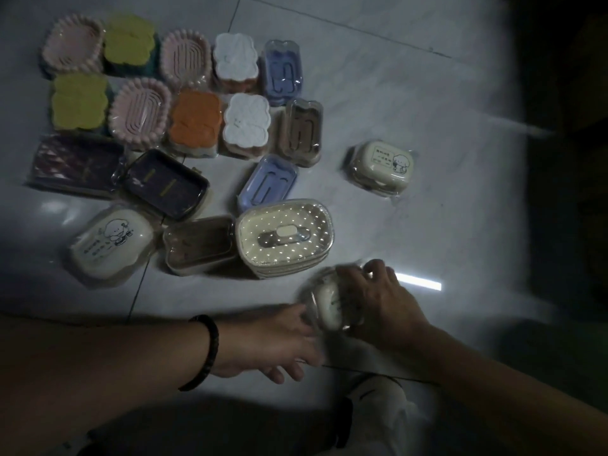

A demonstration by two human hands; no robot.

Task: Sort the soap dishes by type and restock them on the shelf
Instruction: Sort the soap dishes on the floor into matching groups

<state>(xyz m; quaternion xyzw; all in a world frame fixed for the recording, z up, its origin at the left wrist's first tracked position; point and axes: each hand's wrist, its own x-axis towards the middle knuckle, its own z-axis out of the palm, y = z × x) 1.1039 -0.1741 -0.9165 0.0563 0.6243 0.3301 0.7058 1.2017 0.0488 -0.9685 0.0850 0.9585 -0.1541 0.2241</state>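
Right hand [381, 301]: fingers curled over the cream soap box [329, 307], gripping it from its right side.
Left hand [276, 337]: at the box's left edge, motion-blurred; cannot tell whether it pinches the wrap or only touches it.
Cream soap box: plastic-wrapped, near centre, just near of the perforated cream dishes [286, 235].
Other soap dishes [194, 120]: in rows on the tile floor [394, 93], far left; one cartoon-print box [381, 167] lies apart on the right.
Left wrist: dark bracelet [204, 350].
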